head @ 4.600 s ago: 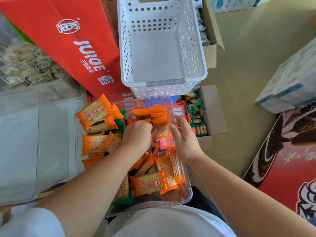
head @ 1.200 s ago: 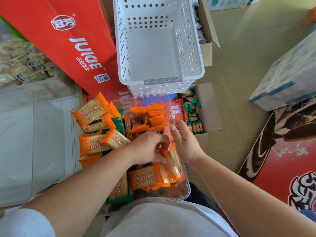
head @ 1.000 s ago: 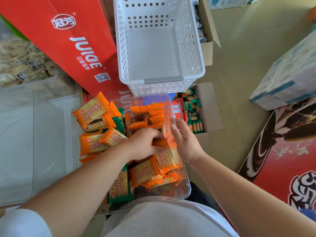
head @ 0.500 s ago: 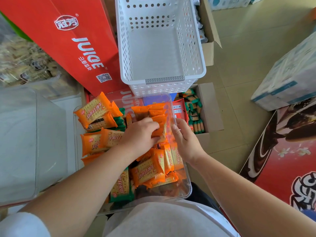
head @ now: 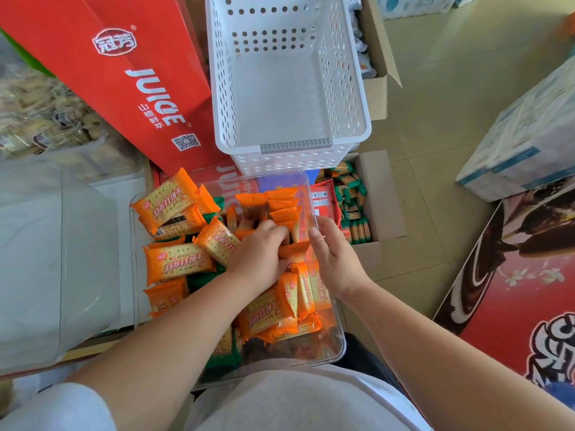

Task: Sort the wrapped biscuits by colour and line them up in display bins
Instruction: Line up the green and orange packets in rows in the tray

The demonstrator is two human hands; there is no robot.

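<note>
Two bare hands are working at the clear bin [head: 329, 353], which is sitting against the person's lap and serving here as the landmark. The left hand [head: 259, 259] is reaching down inside it, fingers curled among the orange biscuit packets [head: 270, 309]; whether it is actually pinching one is hidden by the knuckles, so I cannot tell. The right hand [head: 334, 259] is resting along the bin's right rim with fingers loosely spread, gripping nothing. A row of orange packets is standing on edge at the bin's far end, leaving a little bare floor by the far-left corner. Just left of the bin, loose orange packets are lying heaped over green biscuit packets [head: 203, 279]. Beyond the bin's far wall, the white perforated basket [head: 292, 141] is sitting with nothing in it. To the bin's right, nearly touching, a cardboard box [head: 382, 219] is holding small green packs. Far-left of the bin, a red juice carton [head: 124, 82] is leaning; to its left a frosted container [head: 46, 259] is crowding close. Pale tiled floor [head: 451, 119] is lying open to the far right.
</note>
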